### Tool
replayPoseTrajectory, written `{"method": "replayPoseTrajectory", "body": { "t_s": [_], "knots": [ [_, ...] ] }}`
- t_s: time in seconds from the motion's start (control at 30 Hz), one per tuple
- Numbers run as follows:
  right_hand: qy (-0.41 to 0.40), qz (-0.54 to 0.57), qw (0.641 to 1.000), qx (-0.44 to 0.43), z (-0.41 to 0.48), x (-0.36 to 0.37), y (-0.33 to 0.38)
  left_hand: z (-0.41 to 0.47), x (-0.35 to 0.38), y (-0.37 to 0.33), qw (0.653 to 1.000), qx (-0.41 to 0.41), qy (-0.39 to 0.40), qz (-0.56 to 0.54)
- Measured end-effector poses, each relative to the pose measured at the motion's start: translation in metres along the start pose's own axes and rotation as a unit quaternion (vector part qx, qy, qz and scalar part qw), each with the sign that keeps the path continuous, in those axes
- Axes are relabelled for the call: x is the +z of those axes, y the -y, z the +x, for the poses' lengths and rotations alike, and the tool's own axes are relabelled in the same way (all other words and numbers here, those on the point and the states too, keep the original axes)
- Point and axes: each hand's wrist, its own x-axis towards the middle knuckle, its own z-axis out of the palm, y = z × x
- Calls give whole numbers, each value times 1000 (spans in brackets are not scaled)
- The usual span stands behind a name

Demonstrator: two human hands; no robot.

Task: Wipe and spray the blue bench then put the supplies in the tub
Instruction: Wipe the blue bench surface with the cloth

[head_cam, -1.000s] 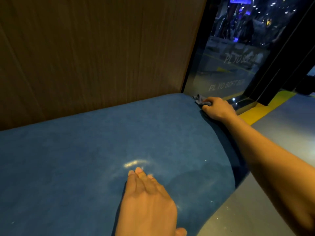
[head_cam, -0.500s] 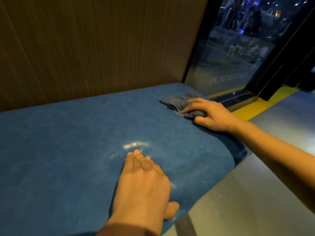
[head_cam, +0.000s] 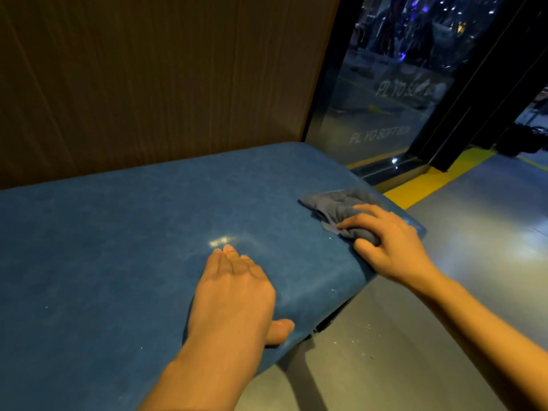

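A: Cloth (head_cam: 341,207) — how's it handle?

B: Soft, limp, light, judging by the bunching; grey rag, crumpled on the blue table (head_cam: 124,241) at its right end, near the front edge; best held by the wad nearest the palm, not the loose flap trailing toward the wall.

A: Hands?

B: Right hand (head_cam: 388,241) clenched on the rag's near part, fingers pressing it flat to the pad; left hand (head_cam: 237,289) grasping nothing, lying flat w/ fingers together mid-table, thumb hooked over the front edge, prob. bracing.

A: Table itself?

B: Looks padded, smooth vinyl-ish, has a glare spot just beyond the left fingertips; should slide easy under the rag.

A: Any writing?

B: On the glass panel (head_cam: 382,114) past the table's right end: "PL YO SOFT…" twice, rest unreadable; no spray bottle or tub in view.
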Motion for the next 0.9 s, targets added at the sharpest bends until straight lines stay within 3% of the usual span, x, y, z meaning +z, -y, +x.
{"method": "replayPoseTrajectory", "body": {
  "t_s": [0.17,0.33,0.53,0.6,0.63,0.77,0.9],
  "knots": [
    [-33,52,998,-20,-39,9,19,-2,0,2,1000,-2,-10,14],
    [-90,58,992,66,-48,23,44,-8,5,5,999,-5,4,-43],
    [-175,121,973,86,-66,44,87,-50,16,27,992,5,15,-128],
    [-192,149,966,92,-71,48,102,-66,34,42,989,-2,-39,-139],
    [-200,160,962,94,-73,50,109,-72,47,51,985,16,-113,-126],
    [-235,194,947,99,-81,60,139,-86,82,75,993,-5,-97,-67],
    [-246,188,947,84,-87,65,151,-86,85,71,989,2,-129,-66]
  ]
}}
